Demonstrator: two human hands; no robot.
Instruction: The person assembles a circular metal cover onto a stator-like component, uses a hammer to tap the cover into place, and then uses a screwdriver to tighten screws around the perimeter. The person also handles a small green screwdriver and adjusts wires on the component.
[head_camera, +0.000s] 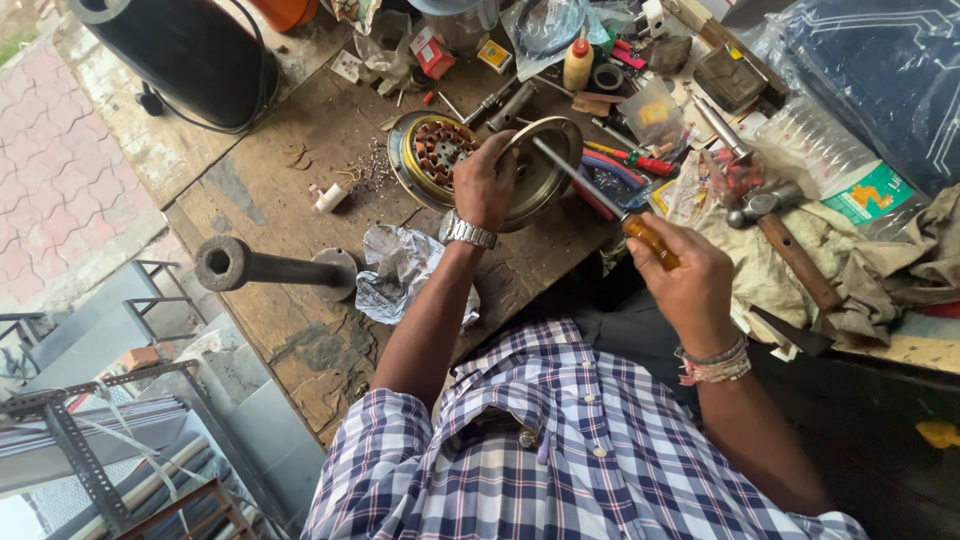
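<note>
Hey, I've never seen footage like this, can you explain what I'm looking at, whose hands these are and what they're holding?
This is one view from a camera worn on a person's head, looking down at their own two bare hands over a worn wooden workbench. The left hand grips a round grey metal motor cover, tilted on edge. The right hand holds an amber-handled screwdriver, its tip inside that cover. Behind lies a round motor core with copper windings. Around them: a wooden-handled hammer, crumpled silver foil and small tools.
</note>
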